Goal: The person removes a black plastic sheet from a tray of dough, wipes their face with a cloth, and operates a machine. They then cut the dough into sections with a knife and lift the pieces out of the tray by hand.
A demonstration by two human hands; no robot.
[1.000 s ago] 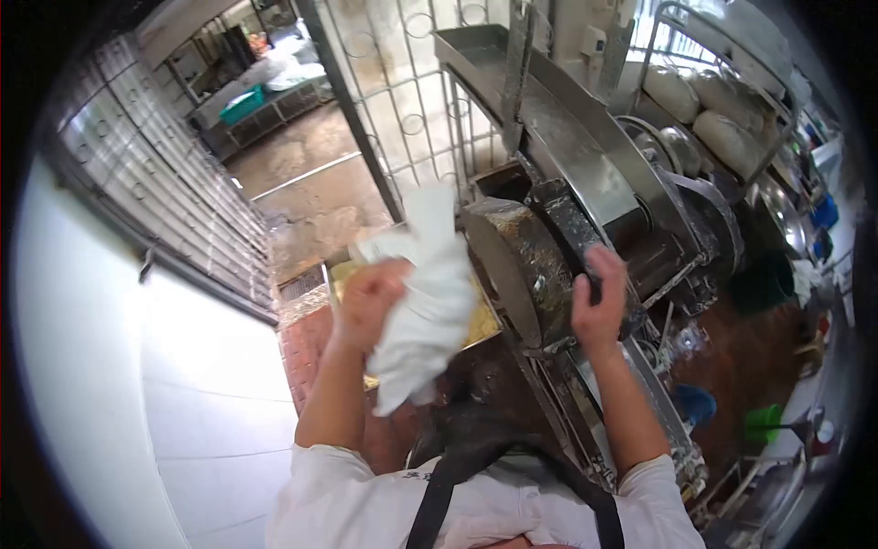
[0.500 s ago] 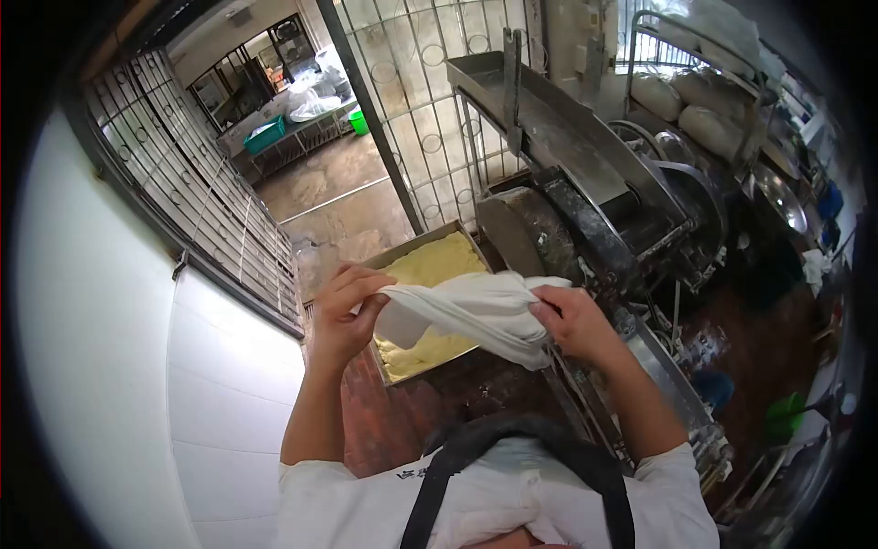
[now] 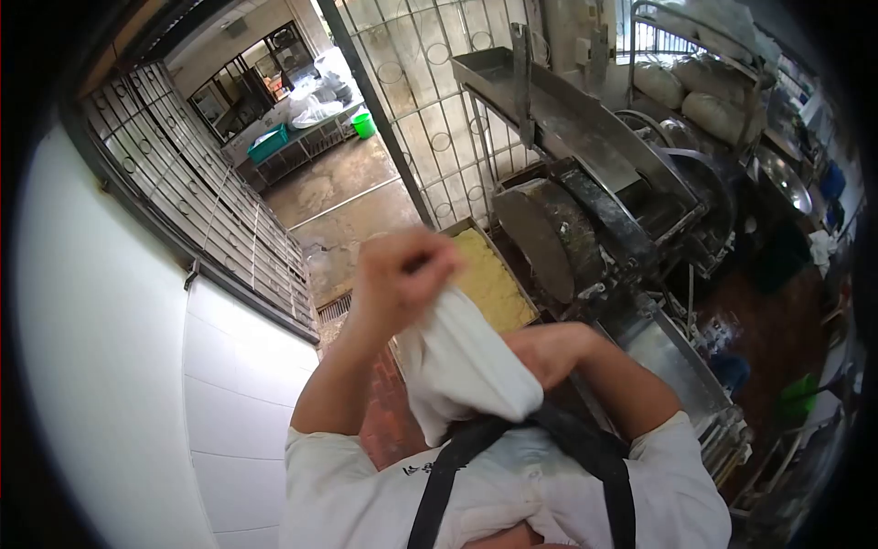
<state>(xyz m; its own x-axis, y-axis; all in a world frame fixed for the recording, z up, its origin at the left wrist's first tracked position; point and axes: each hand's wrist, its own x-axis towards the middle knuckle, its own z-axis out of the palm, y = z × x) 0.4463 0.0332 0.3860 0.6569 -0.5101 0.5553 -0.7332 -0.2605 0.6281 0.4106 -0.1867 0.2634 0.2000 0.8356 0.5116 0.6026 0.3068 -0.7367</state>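
A white cloth (image 3: pixel 466 357) hangs in folds in front of my chest, its lower corner near the black apron straps. My left hand (image 3: pixel 402 274), blurred by motion, is closed on its upper end. My right hand (image 3: pixel 553 352) is lower, against the cloth's right side, its fingers hidden behind the fabric. Beyond and below the hands, a metal tray (image 3: pixel 519 274) holds a flat yellow dough-like mass (image 3: pixel 489 279). The cloth and my left hand cover part of this tray.
A large metal machine with a long trough (image 3: pixel 585 128) stands to the right, close to the tray. A white wall (image 3: pixel 238 412) runs along the left beside a barred gate (image 3: pixel 192 174). Stuffed sacks (image 3: pixel 718 114) lie on a rack at the upper right.
The cloth was stretched sideways between both hands; now it hangs down nearer my chest. My left hand has moved up and right, and my right hand has come lower, partly behind the cloth.
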